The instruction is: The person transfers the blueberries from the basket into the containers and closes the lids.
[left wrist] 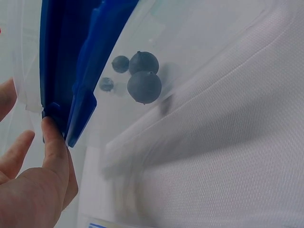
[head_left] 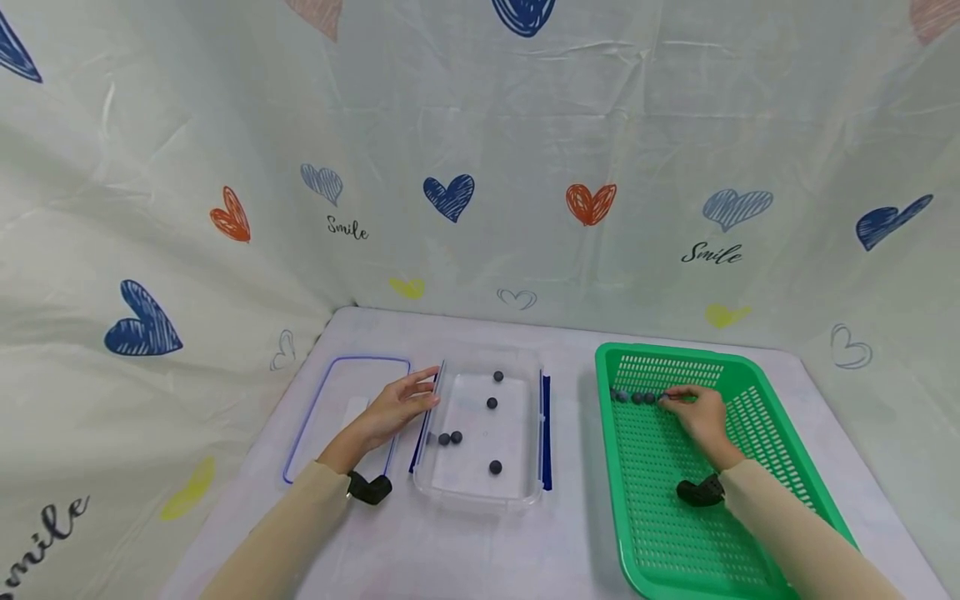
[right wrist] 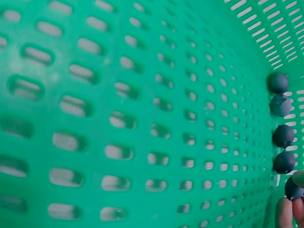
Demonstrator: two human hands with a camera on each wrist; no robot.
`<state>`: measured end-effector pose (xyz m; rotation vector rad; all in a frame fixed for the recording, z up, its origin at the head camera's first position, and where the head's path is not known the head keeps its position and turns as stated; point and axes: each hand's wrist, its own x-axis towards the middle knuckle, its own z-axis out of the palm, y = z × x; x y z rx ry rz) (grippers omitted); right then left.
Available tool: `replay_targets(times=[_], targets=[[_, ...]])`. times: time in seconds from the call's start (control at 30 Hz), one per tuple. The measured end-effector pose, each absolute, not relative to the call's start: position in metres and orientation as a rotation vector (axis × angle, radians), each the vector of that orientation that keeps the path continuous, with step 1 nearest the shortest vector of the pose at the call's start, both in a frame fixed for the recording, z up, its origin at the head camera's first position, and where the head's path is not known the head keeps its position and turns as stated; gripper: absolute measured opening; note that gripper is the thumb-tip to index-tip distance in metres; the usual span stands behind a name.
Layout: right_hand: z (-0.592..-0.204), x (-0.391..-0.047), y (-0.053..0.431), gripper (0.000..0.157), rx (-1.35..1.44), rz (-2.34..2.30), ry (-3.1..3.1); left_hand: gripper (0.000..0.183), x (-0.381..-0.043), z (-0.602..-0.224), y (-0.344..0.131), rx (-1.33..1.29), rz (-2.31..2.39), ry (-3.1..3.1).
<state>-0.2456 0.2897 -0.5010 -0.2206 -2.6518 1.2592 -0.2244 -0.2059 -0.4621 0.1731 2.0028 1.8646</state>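
Fingers (right wrist: 283, 214) of the right hand (head_left: 696, 414) pinch one dark berry (right wrist: 292, 191), just right of the berry row (head_left: 637, 398) in the green basket (head_left: 660, 483); the left hand (head_left: 396, 408), fingers extended, touches a blue latch (left wrist: 59, 61).

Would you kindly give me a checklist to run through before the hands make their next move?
1. Right hand pinching a berry: ok.
2. Four other berries lined up in the basket: ok.
3. Held berry resting on the basket floor: cannot tell.
4. Left hand touching the box's blue latch: ok.
5. Lid off: ok, left of the box.
6. Box free of berries: not ok, several inside.
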Motion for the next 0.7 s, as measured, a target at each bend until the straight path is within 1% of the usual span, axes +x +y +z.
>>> replay_targets(times=[0.2, 0.33, 0.57, 0.7], targets=[[-0.489, -0.241, 0.288, 0.028, -0.257, 1.28, -2.693, 0.064, -0.233, -0.478, -0.209, 0.148, 1.881, 2.0], [-0.478, -0.238, 0.286, 0.03, -0.25, 1.303, -2.679, 0.064, -0.233, -0.481, -0.209, 0.15, 1.889, 2.011], [-0.454, -0.233, 0.277, 0.04, -0.186, 1.419, -2.651, 0.063, -0.233, -0.48, -0.209, 0.14, 1.887, 2.004], [-0.442, -0.231, 0.273, 0.046, -0.159, 1.509, -2.619, 0.063, -0.23, -0.471, -0.207, 0.154, 1.881, 1.986]])
